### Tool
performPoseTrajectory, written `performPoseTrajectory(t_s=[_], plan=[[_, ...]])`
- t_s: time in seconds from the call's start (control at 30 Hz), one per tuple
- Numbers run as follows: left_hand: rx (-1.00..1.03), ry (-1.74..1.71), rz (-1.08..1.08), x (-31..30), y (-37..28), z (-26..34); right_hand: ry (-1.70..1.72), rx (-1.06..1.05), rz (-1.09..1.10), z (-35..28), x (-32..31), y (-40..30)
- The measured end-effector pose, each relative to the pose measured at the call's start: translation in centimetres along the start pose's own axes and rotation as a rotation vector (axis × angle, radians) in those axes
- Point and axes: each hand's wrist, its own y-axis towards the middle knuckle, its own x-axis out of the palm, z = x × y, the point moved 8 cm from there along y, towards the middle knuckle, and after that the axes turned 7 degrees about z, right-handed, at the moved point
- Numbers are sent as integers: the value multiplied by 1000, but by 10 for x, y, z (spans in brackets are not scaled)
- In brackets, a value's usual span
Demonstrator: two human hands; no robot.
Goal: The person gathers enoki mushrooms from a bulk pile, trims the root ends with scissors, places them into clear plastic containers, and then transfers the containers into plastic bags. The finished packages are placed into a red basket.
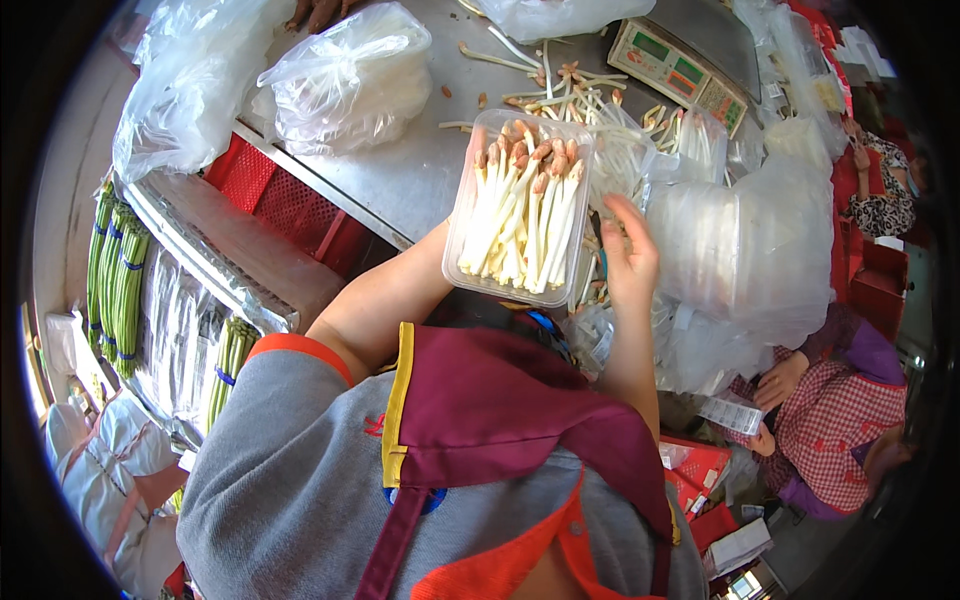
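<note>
A clear plastic tray [517, 295] is held up in front of my chest, tilted towards me. Peanut sprouts [525, 217] fill it, white stems towards me and brownish heads at the far end. My left forearm [397, 277] reaches behind the tray's left side; the hand supporting it is hidden behind the tray and stems. Just right of the tray is my right hand [632, 251], fingers apart and holding nothing. Loose peanut sprouts [551, 79] lie scattered on the metal table [375, 176] beyond the tray.
A digital scale [675, 71] stands at the back right. Bagged stacks of clear trays [739, 247] crowd the right side, and a plastic bag [352, 82] sits at the back left. Banded green stalks [120, 277] lie left. Another person [832, 420] holds a label sheet [731, 414] at right.
</note>
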Motion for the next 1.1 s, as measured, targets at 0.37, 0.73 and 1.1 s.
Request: performPoseTrajectory(t_s=[0.37,0.73,1.1], plan=[[21,201,-241,-16,5,6,778,555,-58,-27,41,-36],[332,773,159,-52,-32,40,631,609,-84,40,61,-25],[486,1203,650,-81,-108,75,562,479,-221,55,83,-16]])
